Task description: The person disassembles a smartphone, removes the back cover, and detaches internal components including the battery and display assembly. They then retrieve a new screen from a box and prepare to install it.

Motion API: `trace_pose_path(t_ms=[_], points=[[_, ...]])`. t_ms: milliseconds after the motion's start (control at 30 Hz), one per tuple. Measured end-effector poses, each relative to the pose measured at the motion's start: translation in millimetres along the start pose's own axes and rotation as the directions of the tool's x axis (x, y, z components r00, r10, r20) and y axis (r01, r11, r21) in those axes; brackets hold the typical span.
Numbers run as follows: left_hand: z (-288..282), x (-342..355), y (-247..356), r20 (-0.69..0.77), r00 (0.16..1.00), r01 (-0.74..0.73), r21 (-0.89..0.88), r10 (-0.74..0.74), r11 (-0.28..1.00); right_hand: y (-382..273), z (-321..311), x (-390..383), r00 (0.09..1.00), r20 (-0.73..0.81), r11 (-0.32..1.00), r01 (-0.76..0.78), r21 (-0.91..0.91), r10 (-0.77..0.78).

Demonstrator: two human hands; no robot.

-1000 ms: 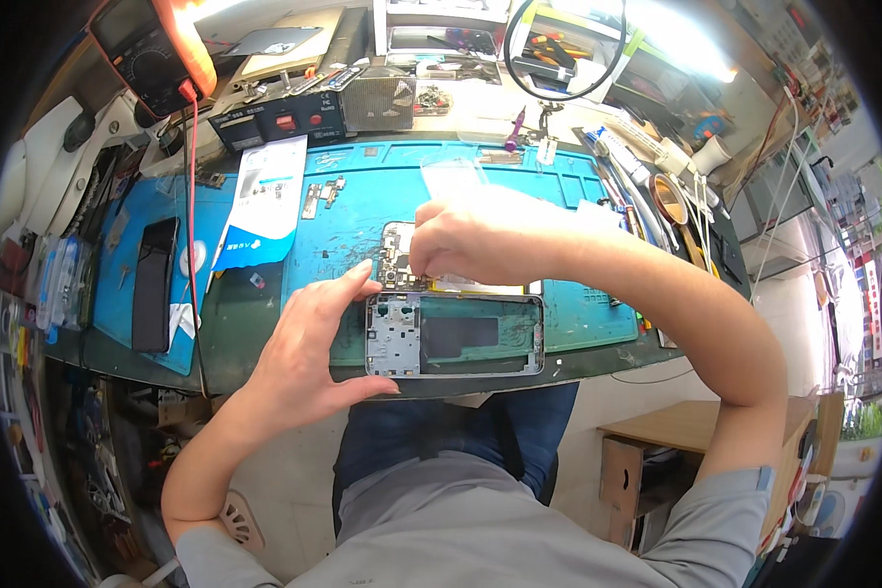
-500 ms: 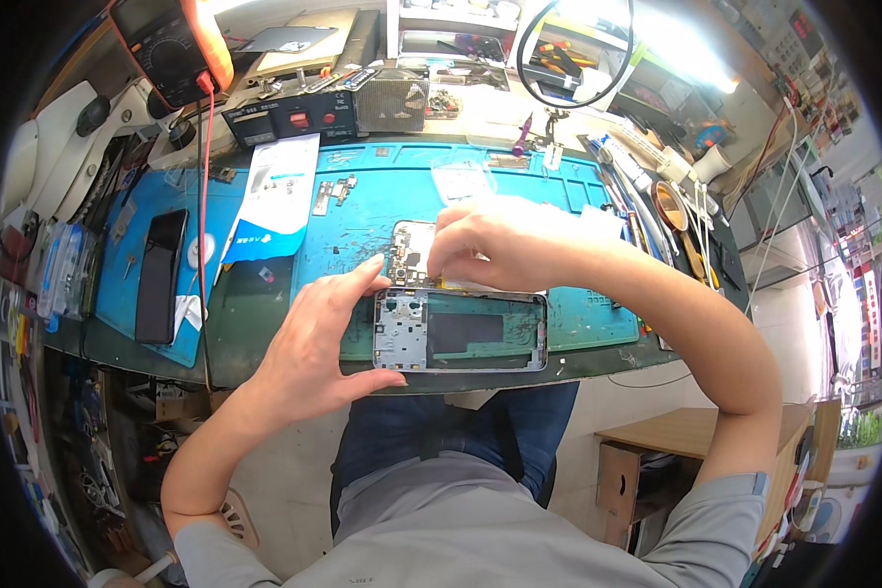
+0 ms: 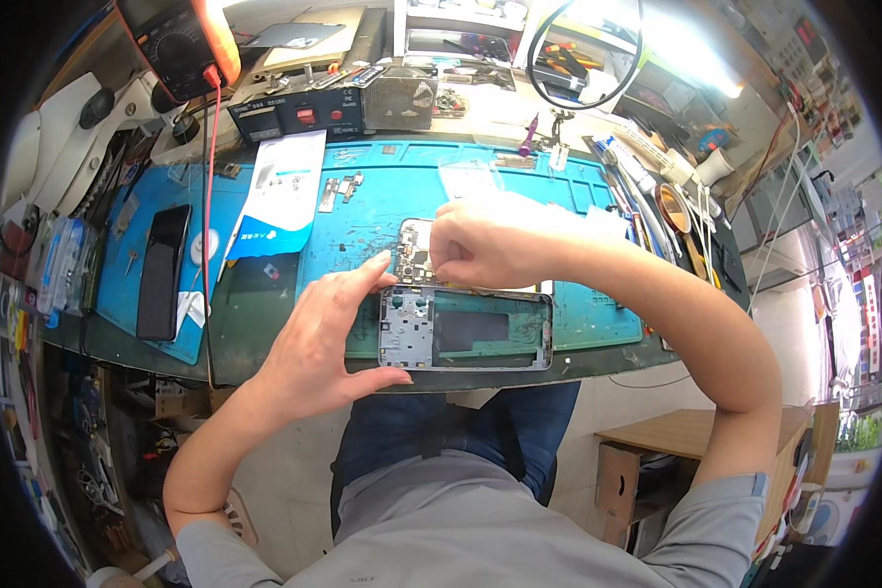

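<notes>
An opened phone lies on the blue mat point(image 3: 348, 235) in two parts. Nearest to me is a grey phone frame point(image 3: 407, 328) with a dark panel in it. Just beyond it sits the other half, with a circuit board point(image 3: 414, 260) at its left end. My left hand point(image 3: 314, 333) is spread around the frame's left end, fingertips at the top left corner, thumb by the lower edge. Over the board, my right hand point(image 3: 470, 240) is closed with bent fingers. Whatever it pinches is hidden, and the far half lies mostly under that hand.
A black phone point(image 3: 163, 274) lies at the left beside a white and blue packet point(image 3: 279, 191). Small boards point(image 3: 341, 191) and a clear tray point(image 3: 468, 178) lie farther back. Behind stand a dark control box point(image 3: 294, 116) and a multimeter point(image 3: 171, 49). Several tools point(image 3: 647, 201) line the right.
My right hand's fingers have curled in more tightly over the board. The view has shifted slightly; my left hand keeps its place by the frame.
</notes>
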State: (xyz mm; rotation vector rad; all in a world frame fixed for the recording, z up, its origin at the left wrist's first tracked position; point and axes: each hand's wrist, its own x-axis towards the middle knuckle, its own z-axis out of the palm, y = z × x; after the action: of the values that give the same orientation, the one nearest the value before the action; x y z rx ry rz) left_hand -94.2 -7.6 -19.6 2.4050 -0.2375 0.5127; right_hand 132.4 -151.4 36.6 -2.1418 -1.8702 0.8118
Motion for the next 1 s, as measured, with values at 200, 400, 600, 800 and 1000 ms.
trace_pose_path(t_ms=[200, 400, 600, 800, 1000], points=[[0, 0, 0, -0.007, 1.000, -0.001, -0.009, 0.001, 1.000, 12, 12, -2, 0.973, -0.109, 0.974, 0.191, -0.119, -0.204], [0, 1, 0, -0.015, 1.000, -0.020, -0.010, 0.020, 1.000, 10, 13, -5, 0.950, -0.146, 0.956, 0.255, -0.145, -0.276], [-2, 0, 0, -0.007, 1.000, -0.018, -0.008, 0.018, 1.000, 19, 15, -10, 0.946, -0.188, 0.964, 0.266, -0.014, -0.264], [1, -7, -3, -0.072, 0.986, -0.146, 0.077, 0.152, 0.986, 16, 4, -49, 0.941, -0.337, 0.965, 0.098, 0.244, -0.010], [-9, 6, -1, -0.165, 0.915, -0.326, 0.240, 0.369, 0.914, 7, 17, -113, 0.915, -0.394, 0.996, 0.076, -0.054, -0.091]])
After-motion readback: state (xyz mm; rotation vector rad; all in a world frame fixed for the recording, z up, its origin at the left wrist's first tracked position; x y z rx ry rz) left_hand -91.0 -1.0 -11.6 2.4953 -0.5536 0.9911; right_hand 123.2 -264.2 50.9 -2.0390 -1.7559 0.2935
